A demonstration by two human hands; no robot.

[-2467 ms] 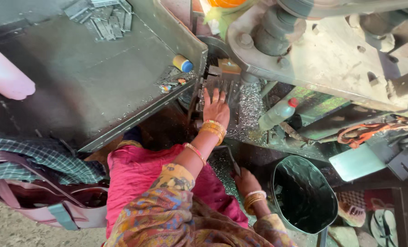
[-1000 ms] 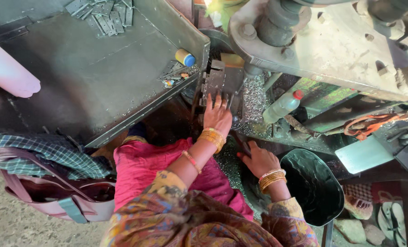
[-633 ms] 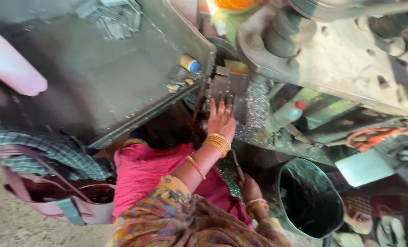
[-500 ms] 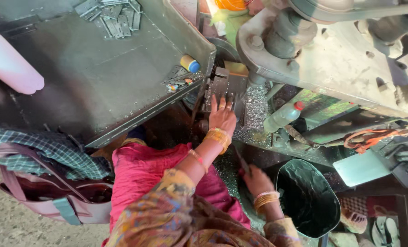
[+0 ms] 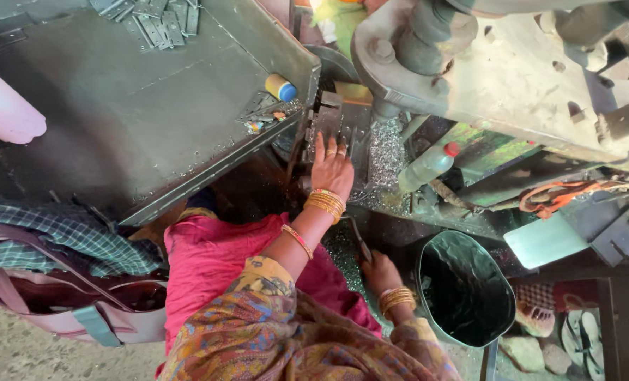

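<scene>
Her left hand (image 5: pixel 333 169) lies flat, fingers spread, on the press bed (image 5: pixel 342 127) beneath the machine head (image 5: pixel 498 70). Right hand (image 5: pixel 379 271) grips a dark lever (image 5: pixel 357 240), half hidden above the black bin (image 5: pixel 466 289).

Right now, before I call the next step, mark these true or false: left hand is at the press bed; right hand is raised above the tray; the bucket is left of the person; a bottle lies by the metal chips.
1. The left hand rests at the press bed: true.
2. The right hand is raised above the tray: false, it is low, gripping a dark lever.
3. The black bucket is on the person's left: false, it is on the right.
4. A plastic bottle lies beside the metal chips: true.
</scene>
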